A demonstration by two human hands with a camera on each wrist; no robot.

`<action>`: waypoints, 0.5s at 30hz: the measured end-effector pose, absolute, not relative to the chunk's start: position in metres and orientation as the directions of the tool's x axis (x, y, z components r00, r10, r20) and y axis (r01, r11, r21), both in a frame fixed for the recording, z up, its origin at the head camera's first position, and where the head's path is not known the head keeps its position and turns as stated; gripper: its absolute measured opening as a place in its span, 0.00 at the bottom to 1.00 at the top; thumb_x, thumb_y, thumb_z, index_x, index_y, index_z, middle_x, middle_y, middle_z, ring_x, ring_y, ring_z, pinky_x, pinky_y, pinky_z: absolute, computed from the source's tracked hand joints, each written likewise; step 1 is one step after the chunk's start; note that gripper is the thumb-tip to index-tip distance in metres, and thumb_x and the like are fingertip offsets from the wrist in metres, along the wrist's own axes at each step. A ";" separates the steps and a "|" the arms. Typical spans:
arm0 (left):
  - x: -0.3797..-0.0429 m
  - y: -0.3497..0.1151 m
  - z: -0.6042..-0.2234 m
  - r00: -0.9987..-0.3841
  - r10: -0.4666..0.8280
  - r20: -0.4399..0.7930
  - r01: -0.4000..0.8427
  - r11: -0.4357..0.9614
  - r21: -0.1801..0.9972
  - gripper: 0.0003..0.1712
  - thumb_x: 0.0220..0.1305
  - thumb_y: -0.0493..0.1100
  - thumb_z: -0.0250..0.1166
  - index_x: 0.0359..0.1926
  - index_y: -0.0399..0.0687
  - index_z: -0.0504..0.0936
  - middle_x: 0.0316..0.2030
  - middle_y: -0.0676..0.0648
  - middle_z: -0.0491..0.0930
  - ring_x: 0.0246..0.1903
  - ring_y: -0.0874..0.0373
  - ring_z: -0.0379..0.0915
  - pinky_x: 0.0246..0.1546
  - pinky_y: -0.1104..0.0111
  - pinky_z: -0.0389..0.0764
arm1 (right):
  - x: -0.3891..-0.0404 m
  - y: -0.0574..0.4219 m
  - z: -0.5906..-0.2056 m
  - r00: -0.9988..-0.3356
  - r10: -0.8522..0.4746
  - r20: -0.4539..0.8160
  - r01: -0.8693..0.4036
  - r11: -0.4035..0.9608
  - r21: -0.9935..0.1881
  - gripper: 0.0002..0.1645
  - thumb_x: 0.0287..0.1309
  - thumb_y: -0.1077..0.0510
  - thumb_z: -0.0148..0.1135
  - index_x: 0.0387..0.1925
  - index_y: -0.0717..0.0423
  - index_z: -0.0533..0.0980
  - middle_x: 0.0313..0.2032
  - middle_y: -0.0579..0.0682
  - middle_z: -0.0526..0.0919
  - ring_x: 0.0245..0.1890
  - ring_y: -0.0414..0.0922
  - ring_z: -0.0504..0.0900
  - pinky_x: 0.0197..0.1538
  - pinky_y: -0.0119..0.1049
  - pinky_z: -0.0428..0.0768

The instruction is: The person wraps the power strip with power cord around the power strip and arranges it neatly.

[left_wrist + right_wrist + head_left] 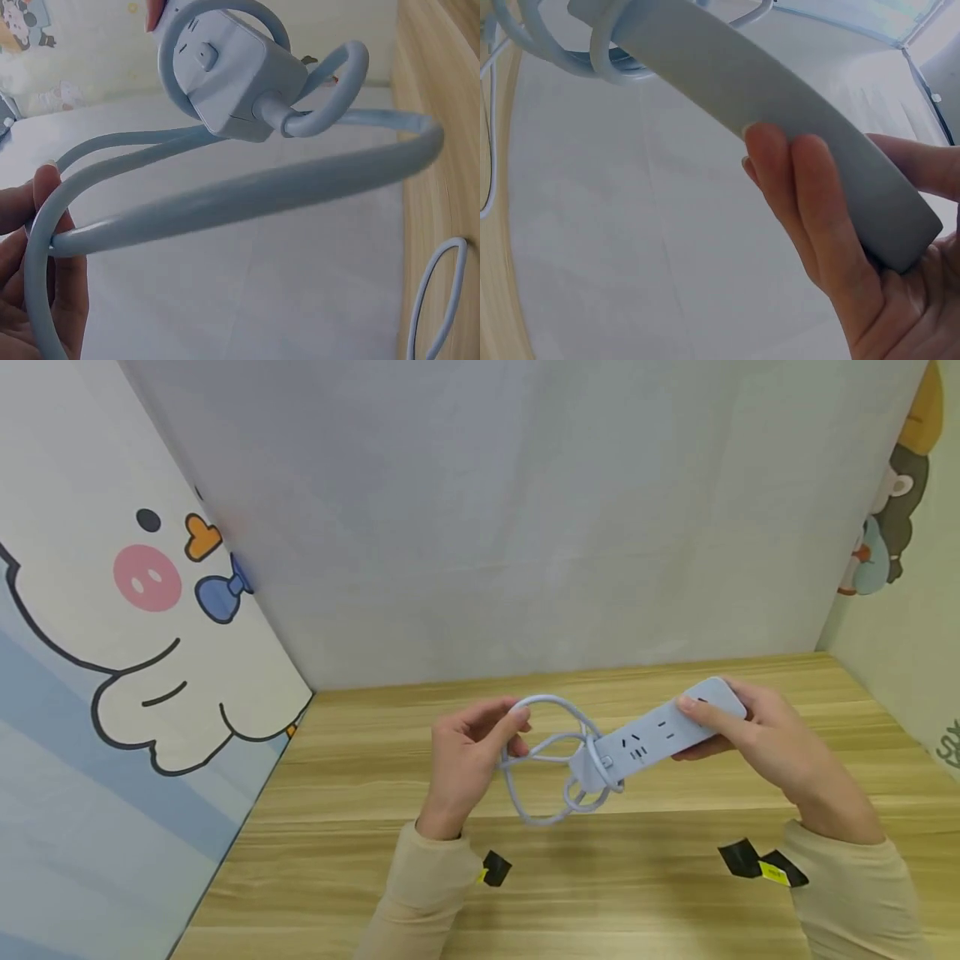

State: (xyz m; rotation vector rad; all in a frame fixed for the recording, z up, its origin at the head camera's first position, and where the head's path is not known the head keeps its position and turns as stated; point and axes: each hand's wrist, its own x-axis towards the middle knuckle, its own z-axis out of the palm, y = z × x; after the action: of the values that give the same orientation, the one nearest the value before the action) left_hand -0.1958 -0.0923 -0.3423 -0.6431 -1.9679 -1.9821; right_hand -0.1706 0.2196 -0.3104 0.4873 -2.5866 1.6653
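Note:
A white power strip (652, 739) is held up over the table, tilted so its far end sits higher at the right. My right hand (776, 756) grips that end, thumb on the socket face and fingers on the plain underside, as the right wrist view shows. Its pale cord (247, 199) is looped in coils and wraps around the strip's cord end, beside the switch. At the left of those coils, my left hand (472, 756) pinches the cord between thumb and fingers. The plug cannot be made out in any view.
Beneath both hands lies a wood-grain table (360, 793). A pale wall sheet (487, 527) rises behind it, with cartoon-printed panels (82, 610) at the sides. Black tabs (738, 857) are by the sleeves. A thin cable loop (435, 300) shows at the left wrist view's lower right.

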 end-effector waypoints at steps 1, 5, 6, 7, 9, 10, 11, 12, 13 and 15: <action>-0.194 -0.092 -0.341 -0.851 0.127 0.510 0.509 -0.040 0.860 0.09 0.67 0.36 0.69 0.45 0.34 0.87 0.29 0.38 0.86 0.20 0.61 0.80 0.26 0.65 0.86 | -0.171 0.219 -0.311 -0.950 -0.237 0.203 -0.283 0.377 -0.882 0.19 0.76 0.53 0.55 0.52 0.67 0.75 0.37 0.41 0.90 0.34 0.45 0.91 0.43 0.30 0.86; -0.191 -0.091 -0.339 -0.812 0.184 0.554 0.555 -0.052 0.830 0.10 0.67 0.35 0.68 0.46 0.32 0.86 0.30 0.30 0.84 0.19 0.62 0.77 0.23 0.67 0.82 | -0.170 0.219 -0.310 -0.949 -0.195 0.248 -0.308 0.400 -0.863 0.18 0.76 0.53 0.55 0.52 0.66 0.75 0.36 0.36 0.90 0.33 0.42 0.91 0.43 0.26 0.84; -0.190 -0.091 -0.339 -0.806 0.196 0.559 0.560 -0.054 0.827 0.10 0.67 0.35 0.68 0.46 0.32 0.86 0.30 0.30 0.84 0.18 0.62 0.76 0.21 0.68 0.81 | -0.170 0.219 -0.310 -0.949 -0.183 0.257 -0.311 0.412 -0.856 0.18 0.76 0.53 0.55 0.53 0.66 0.75 0.36 0.36 0.89 0.33 0.42 0.91 0.44 0.24 0.83; -0.189 -0.091 -0.338 -0.803 0.206 0.560 0.561 -0.055 0.826 0.11 0.67 0.35 0.68 0.46 0.32 0.86 0.30 0.30 0.84 0.18 0.62 0.74 0.20 0.68 0.79 | -0.170 0.219 -0.310 -0.950 -0.168 0.263 -0.310 0.422 -0.852 0.19 0.75 0.53 0.55 0.53 0.66 0.75 0.37 0.36 0.89 0.33 0.41 0.91 0.44 0.22 0.83; -0.187 -0.091 -0.337 -0.799 0.220 0.560 0.564 -0.050 0.825 0.10 0.68 0.35 0.67 0.47 0.34 0.86 0.30 0.30 0.84 0.17 0.62 0.72 0.18 0.69 0.76 | -0.169 0.219 -0.309 -0.952 -0.137 0.275 -0.307 0.446 -0.840 0.19 0.75 0.53 0.56 0.54 0.66 0.74 0.38 0.41 0.90 0.32 0.38 0.90 0.44 0.20 0.81; -0.186 -0.090 -0.337 -0.799 0.224 0.558 0.563 -0.045 0.825 0.09 0.68 0.35 0.67 0.47 0.34 0.86 0.30 0.31 0.84 0.16 0.62 0.72 0.17 0.70 0.75 | -0.169 0.219 -0.309 -0.951 -0.121 0.284 -0.307 0.459 -0.834 0.19 0.75 0.53 0.56 0.54 0.67 0.74 0.40 0.46 0.90 0.32 0.37 0.90 0.43 0.19 0.81; -0.185 -0.090 -0.336 -0.799 0.230 0.556 0.563 -0.040 0.826 0.09 0.68 0.34 0.67 0.47 0.35 0.86 0.30 0.31 0.85 0.16 0.62 0.71 0.16 0.70 0.74 | -0.168 0.219 -0.309 -0.951 -0.104 0.292 -0.306 0.475 -0.825 0.20 0.75 0.53 0.55 0.55 0.67 0.73 0.41 0.52 0.90 0.32 0.34 0.89 0.42 0.18 0.80; -0.185 -0.090 -0.336 -0.800 0.236 0.552 0.561 -0.033 0.827 0.09 0.68 0.34 0.66 0.47 0.35 0.86 0.30 0.32 0.85 0.16 0.63 0.70 0.16 0.71 0.73 | -0.168 0.219 -0.309 -0.949 -0.086 0.302 -0.304 0.490 -0.817 0.20 0.75 0.53 0.55 0.56 0.67 0.73 0.43 0.58 0.89 0.32 0.32 0.88 0.41 0.18 0.80; -0.184 -0.089 -0.335 -0.804 0.243 0.543 0.553 -0.030 0.833 0.09 0.68 0.34 0.66 0.47 0.35 0.86 0.30 0.33 0.85 0.15 0.63 0.70 0.16 0.72 0.73 | -0.167 0.218 -0.309 -0.945 -0.065 0.319 -0.307 0.506 -0.806 0.21 0.75 0.53 0.56 0.56 0.67 0.73 0.44 0.63 0.88 0.32 0.29 0.87 0.39 0.19 0.79; -0.181 -0.087 -0.334 -0.811 0.259 0.524 0.536 -0.026 0.844 0.09 0.68 0.34 0.66 0.47 0.35 0.86 0.30 0.32 0.85 0.15 0.64 0.69 0.16 0.72 0.71 | -0.167 0.214 -0.310 -0.929 -0.022 0.369 -0.322 0.537 -0.780 0.20 0.74 0.53 0.57 0.55 0.67 0.74 0.46 0.69 0.86 0.31 0.25 0.85 0.34 0.20 0.77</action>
State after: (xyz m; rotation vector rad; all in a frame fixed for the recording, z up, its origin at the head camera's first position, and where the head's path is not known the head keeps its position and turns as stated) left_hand -0.1814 -0.0868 -0.3344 -0.8494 -2.0320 -1.9318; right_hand -0.1667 0.2141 -0.3097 0.2847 -2.4638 1.3451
